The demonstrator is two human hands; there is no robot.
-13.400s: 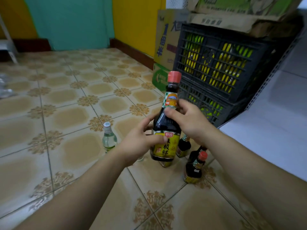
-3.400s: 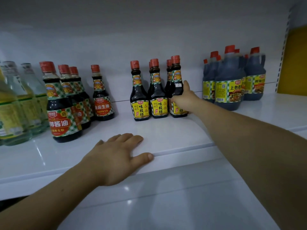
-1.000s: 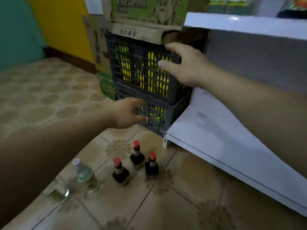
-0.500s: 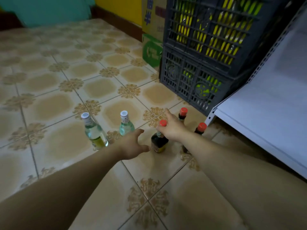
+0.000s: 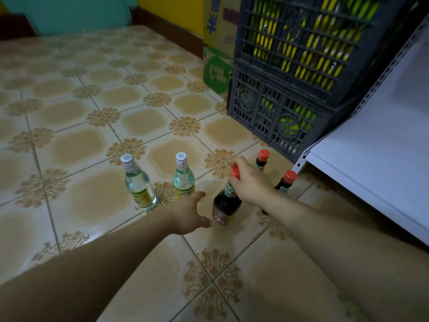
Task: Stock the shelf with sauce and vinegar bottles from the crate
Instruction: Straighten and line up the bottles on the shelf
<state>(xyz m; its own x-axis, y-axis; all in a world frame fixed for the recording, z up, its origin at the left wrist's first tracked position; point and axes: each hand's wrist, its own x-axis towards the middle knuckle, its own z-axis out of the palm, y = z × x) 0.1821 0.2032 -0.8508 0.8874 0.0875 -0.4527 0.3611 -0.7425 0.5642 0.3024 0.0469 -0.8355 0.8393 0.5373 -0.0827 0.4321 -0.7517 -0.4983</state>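
**Sauce bottle tipped by the neck**

Since half a second ago the right hand (image 5: 249,182) has closed round the soy sauce bottle (image 5: 226,204) neck and tilted it on the floor tile. Left hand (image 5: 188,214) is spread, holding nothing, just beside its base. Vinegar bottles (image 5: 139,184) stand to the left with open floor around them. The white shelf edge (image 5: 308,159) is near on the right.

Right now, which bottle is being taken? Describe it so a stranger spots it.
Find the stacked grey crates beside the white shelf. On the tiles before them, it is the dark sauce bottle nearest the clear vinegar bottles. Unlike its two red-capped twins, it tilts, neck held by the right hand.
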